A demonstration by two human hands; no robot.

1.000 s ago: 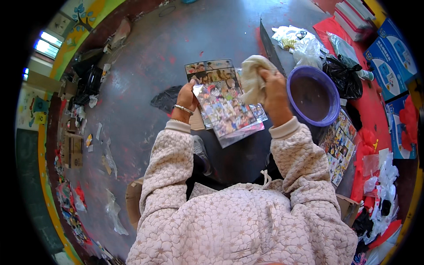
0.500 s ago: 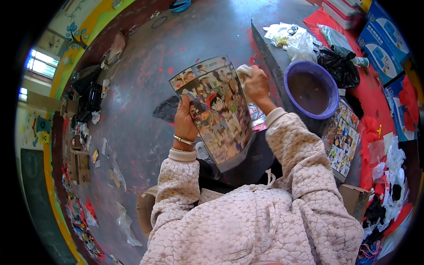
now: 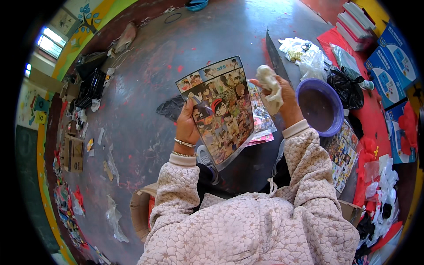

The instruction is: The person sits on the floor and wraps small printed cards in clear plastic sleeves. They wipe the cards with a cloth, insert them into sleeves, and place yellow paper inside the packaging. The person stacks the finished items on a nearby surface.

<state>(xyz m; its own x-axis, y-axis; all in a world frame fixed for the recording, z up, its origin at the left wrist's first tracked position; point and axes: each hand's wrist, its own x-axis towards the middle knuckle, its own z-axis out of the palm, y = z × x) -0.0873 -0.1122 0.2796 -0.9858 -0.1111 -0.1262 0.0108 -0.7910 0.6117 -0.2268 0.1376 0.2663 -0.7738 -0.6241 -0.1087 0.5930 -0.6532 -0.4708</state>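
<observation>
My left hand (image 3: 187, 127) grips the left edge of a sheet of cartoon stickers (image 3: 217, 115), held up and tilted in front of me, its printed face showing. To the right of the sheet, my right hand (image 3: 286, 98) is closed around a crumpled off-white cloth (image 3: 270, 88), apart from the sheet. Behind the sheet's right edge, more colourful printed sheets in clear plastic (image 3: 263, 119) lie low down, partly hidden. A purple basin (image 3: 304, 124) of murky water stands just right of my right hand.
A stack of printed sheets (image 3: 343, 154) lies beside the basin. Black plastic bags (image 3: 346, 86), white bags (image 3: 309, 59) and blue boxes (image 3: 386, 75) crowd the right side. At left are a cardboard box (image 3: 73, 153), a black crate (image 3: 91, 93) and litter; an open carton (image 3: 139, 211) is near my left elbow.
My right hand with the cloth has drawn away from the sheet's upper right edge, to the right and slightly down. The sheet stays in my left hand, and more of the sheets behind it shows.
</observation>
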